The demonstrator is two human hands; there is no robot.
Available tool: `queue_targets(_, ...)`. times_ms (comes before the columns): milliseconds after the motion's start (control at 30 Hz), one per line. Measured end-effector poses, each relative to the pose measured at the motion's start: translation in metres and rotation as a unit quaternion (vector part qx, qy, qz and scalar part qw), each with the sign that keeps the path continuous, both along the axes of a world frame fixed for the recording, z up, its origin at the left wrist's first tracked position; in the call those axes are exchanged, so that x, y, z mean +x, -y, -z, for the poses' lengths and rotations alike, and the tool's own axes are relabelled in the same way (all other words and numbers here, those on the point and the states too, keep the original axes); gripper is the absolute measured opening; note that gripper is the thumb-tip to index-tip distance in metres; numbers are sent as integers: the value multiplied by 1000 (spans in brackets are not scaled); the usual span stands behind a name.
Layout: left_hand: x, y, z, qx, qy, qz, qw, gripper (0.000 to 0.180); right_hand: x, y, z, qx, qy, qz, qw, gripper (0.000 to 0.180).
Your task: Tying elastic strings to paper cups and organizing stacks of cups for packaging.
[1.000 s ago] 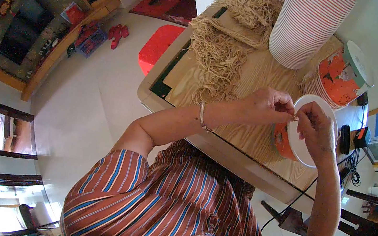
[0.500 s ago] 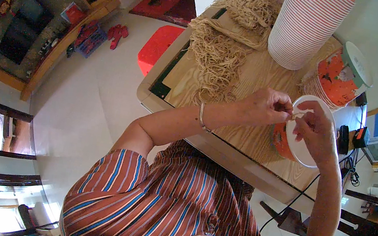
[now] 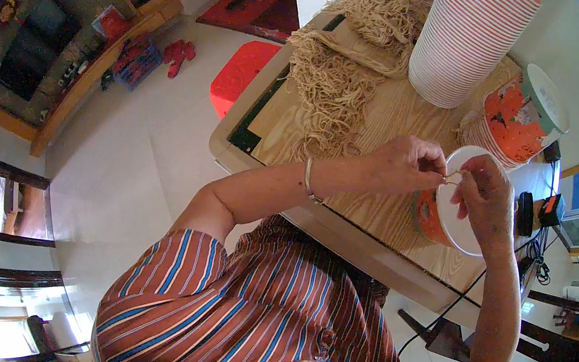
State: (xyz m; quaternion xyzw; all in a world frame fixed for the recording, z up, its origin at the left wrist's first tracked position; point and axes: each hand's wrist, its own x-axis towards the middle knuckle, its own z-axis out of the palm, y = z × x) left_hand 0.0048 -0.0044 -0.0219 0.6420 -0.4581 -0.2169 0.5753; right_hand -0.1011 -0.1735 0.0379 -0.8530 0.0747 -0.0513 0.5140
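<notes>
Between my two hands runs a short, thin piece of tan string [image 3: 454, 176], pinched at both sides. My left hand [image 3: 410, 167], with a bangle on its wrist, has thumb and forefinger pressed together on it. From the right, the fingertips of my right hand [image 3: 487, 198] meet the string close by. Directly beneath my hands is a paper tub [image 3: 434, 218], orange outside and white inside, its wide mouth partly covered by my right hand. Left of my hands, a loose tangled pile of tan string [image 3: 332, 87] lies on the wood-grain table [image 3: 381, 216].
A tall stack of white tubs with red rims [image 3: 471, 44] stands at the table's back. Beside it are more orange tubs [image 3: 513, 120]. Black cables [image 3: 536, 260] hang at the right edge. A red stool [image 3: 241, 74] stands left of the table.
My right hand has turned slightly and its fingers have drawn closer together on the string. My left hand has barely moved.
</notes>
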Motion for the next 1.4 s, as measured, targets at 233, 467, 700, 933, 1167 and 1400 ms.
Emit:
queue_targets(233,-1,1,5,-12,-65,9,998,13,-1,-6,-6,-2,-61,-38,997,7)
queue_targets(467,-1,3,5,-42,-34,3,999,13,1,-2,-3,-16,-35,-32,999,6)
queue_targets(700,-1,3,6,-9,-70,5,997,12,0,0,-7,20,-62,9,998,4)
queue_targets(933,0,3,6,-10,-56,2,998,9,-8,-12,-12,-23,-38,12,999,30)
queue_targets(1167,0,5,13,-32,-30,-5,999,11,-5,-13,-6,-132,2,-29,991,24)
queue_targets(1400,-3,3,6,-26,-40,-8,999,13,-4,-8,-11,-127,-14,-37,991,12)
